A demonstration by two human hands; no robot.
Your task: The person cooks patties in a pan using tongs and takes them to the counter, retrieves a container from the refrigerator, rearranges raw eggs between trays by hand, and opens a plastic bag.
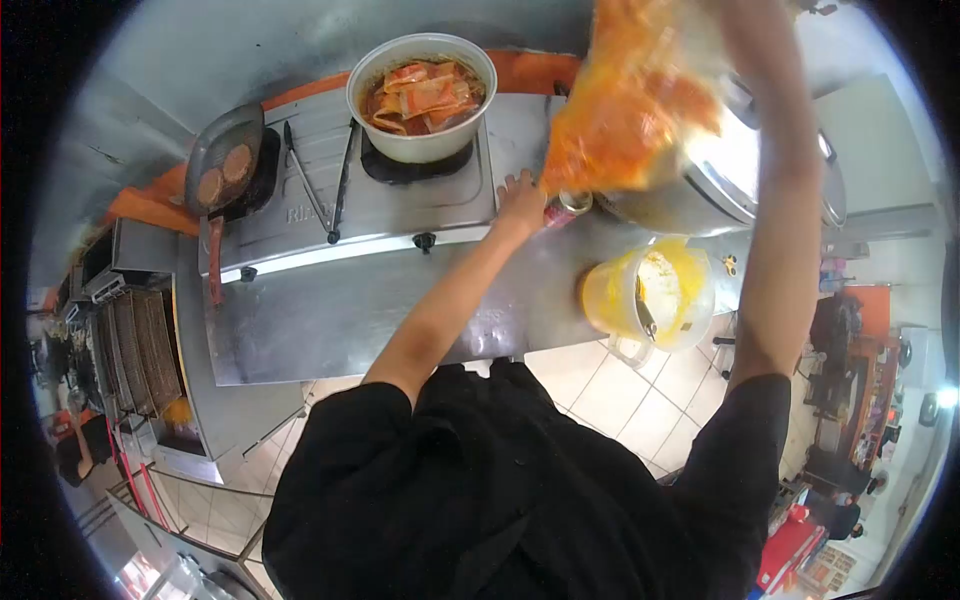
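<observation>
My right hand (745, 25), partly cut off by the top edge and blurred, grips a clear plastic bag (640, 110) of orange-red food, raised over the counter. The bag's lower corner reaches down beside my left hand (520, 205). That hand is at the stove's right edge with its fingers apart; its thumb side is hidden. A can (568, 207) stands just right of it, under the bag. On the stove (400, 205), a white pot (422, 95) holds reddish, sheet-like pieces in dark sauce. Below the bag is a yellow-stained clear pitcher (650, 295) with a utensil inside.
A grill pan (225, 165) with two browned patties sits on the left burner, its handle over the stove's front. Tongs (308, 180) lie between the burners. A large metal pot (720, 170) stands at the right. Fryer baskets (140, 350) are at far left; other people are in the background.
</observation>
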